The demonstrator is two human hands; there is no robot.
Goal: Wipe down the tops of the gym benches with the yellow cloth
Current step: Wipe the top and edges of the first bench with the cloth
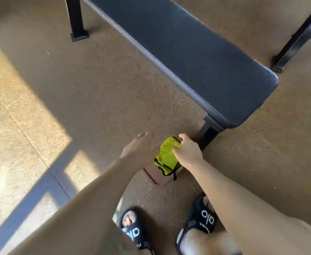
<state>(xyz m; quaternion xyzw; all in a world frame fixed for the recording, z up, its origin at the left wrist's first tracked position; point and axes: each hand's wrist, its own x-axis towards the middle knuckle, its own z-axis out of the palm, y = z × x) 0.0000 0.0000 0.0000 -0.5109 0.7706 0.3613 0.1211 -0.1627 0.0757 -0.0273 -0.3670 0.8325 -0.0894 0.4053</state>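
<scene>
A yellow-green cloth [166,157] with black edging lies bunched on a small tan block [153,176] on the floor, just in front of my feet. My right hand [186,150] grips the cloth's upper right part, fingers curled into the fabric. My left hand [141,148] is beside the cloth on its left, fingers stretched out and touching its edge. A gym bench with a dark padded top [187,52] runs from the upper left to the middle right, its near end just beyond my hands.
The bench's black metal legs stand at the top left [76,21], near my right hand [208,135] and at the far right [296,39]. The floor is tan carpet with sunlit patches on the left. My feet in black slides [201,219] are at the bottom.
</scene>
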